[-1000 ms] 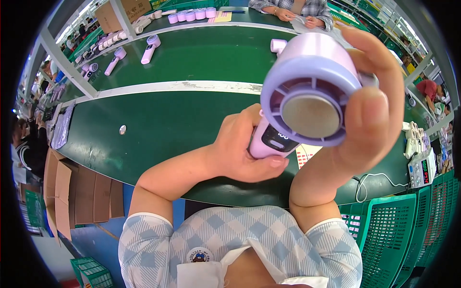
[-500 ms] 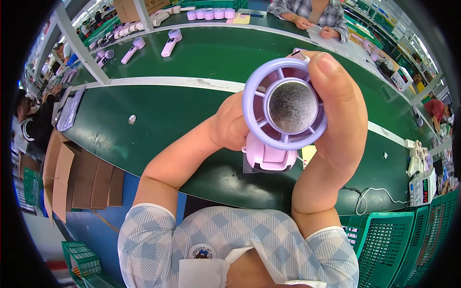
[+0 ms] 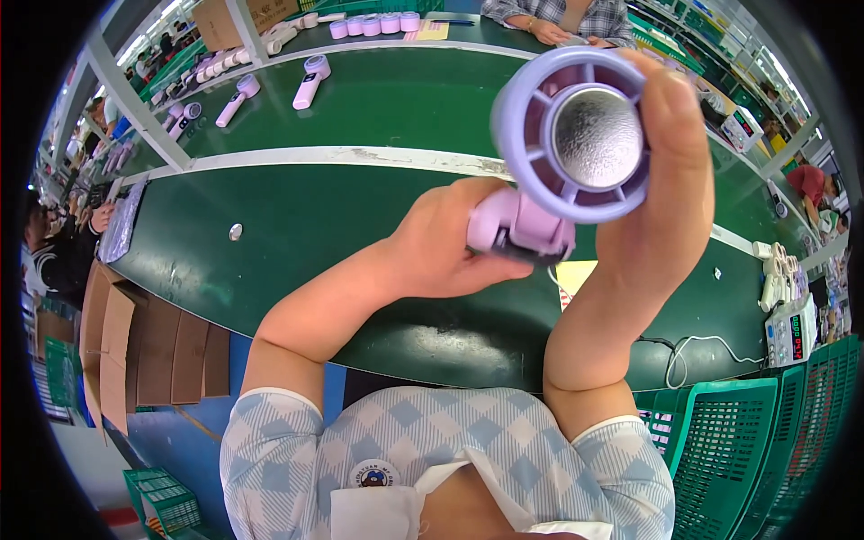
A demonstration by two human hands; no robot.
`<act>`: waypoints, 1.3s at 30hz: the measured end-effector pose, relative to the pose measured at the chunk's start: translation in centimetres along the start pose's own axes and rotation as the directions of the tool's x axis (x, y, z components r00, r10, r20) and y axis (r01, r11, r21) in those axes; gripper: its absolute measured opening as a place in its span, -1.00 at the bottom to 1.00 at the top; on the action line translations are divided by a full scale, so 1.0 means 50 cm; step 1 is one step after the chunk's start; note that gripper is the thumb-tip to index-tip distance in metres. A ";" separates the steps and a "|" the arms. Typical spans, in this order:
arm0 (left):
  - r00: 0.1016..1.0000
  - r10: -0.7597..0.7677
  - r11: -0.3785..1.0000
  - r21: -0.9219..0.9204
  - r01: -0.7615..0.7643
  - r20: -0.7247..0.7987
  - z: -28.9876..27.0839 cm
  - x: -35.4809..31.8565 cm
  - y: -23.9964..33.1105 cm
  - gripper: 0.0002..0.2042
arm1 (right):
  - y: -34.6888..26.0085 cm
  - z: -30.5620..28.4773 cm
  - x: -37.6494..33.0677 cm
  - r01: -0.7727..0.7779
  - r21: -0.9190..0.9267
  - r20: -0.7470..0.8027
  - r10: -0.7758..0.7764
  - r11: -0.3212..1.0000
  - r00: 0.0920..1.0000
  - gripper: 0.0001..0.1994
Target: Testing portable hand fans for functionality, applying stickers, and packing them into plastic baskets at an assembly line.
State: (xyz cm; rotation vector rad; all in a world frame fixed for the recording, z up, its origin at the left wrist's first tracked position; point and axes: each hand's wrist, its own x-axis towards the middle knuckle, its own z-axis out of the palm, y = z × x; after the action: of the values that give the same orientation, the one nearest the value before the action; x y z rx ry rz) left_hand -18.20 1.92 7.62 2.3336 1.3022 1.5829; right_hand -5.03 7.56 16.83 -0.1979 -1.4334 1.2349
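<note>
Carefully, from far away, I'm holding the purple fan point(image 3: 576, 148) above the tabletop point(image 3: 315, 216). My left grip point(image 3: 450, 238) is squeezing its handle point(image 3: 520, 221); my right grip point(image 3: 668, 166) is pinching its round head point(image 3: 598, 135). If either is getting loose, the fan could be slipping down.

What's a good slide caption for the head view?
Left hand and right hand hold a lilac handheld device above a green worktable.

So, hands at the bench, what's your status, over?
Left hand around handle of lilac handheld fan. Right hand holding its head, metal disc facing camera. Yellow sheet partly hidden on green bench.
</note>
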 end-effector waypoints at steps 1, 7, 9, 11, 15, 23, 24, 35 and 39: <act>1.000 0.004 1.000 -0.005 -0.004 0.002 -0.003 0.004 0.008 -0.55 | 0.005 0.000 0.003 0.003 -0.005 -0.004 -0.003 1.000 1.000 -0.66; 0.871 -0.368 0.523 -0.702 0.484 0.326 -0.044 0.026 0.065 -0.50 | 0.017 0.014 0.006 0.317 -0.181 -0.139 -0.343 0.931 0.929 -0.67; 0.842 -0.345 0.196 -0.846 0.496 0.414 -0.057 0.028 0.077 -0.52 | 0.006 0.021 -0.003 0.172 -0.130 -0.039 -0.179 0.976 0.983 -0.68; 0.857 -0.327 -0.109 -0.917 0.384 0.398 -0.074 0.032 0.102 -0.51 | -0.001 0.017 -0.008 0.105 -0.103 0.000 -0.105 0.989 0.994 -0.69; 0.946 -0.269 0.334 -0.939 -0.083 -0.179 -0.090 -0.001 0.178 -0.46 | -0.001 -0.006 -0.011 0.175 -0.223 -0.041 -0.189 0.959 0.981 -0.74; 0.642 0.099 0.902 -0.205 -0.381 -0.760 -0.087 -0.050 0.273 -0.63 | -0.038 -0.040 -0.031 0.265 -0.390 -0.102 -0.327 0.882 0.940 -0.80; 0.635 0.123 0.898 -0.186 -0.398 -0.763 -0.084 -0.052 0.275 -0.68 | -0.039 -0.040 -0.033 0.281 -0.393 -0.087 -0.339 0.876 0.937 -0.81; 0.810 -0.446 0.601 -0.798 -0.045 -0.381 -0.098 0.002 0.212 -0.46 | -0.023 -0.027 -0.035 0.228 -0.467 0.143 -0.181 0.854 0.973 -0.93; 0.830 -0.516 0.589 -0.791 0.165 -0.211 -0.092 0.042 0.149 -0.55 | -0.028 -0.002 -0.042 0.103 -0.405 0.241 -0.003 0.908 0.971 -0.95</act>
State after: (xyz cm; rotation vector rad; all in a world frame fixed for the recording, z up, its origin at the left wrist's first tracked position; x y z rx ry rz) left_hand -16.94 -3.41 14.78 1.1778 0.8001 2.0115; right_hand -3.58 5.50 16.56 -0.3069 -1.8922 0.9149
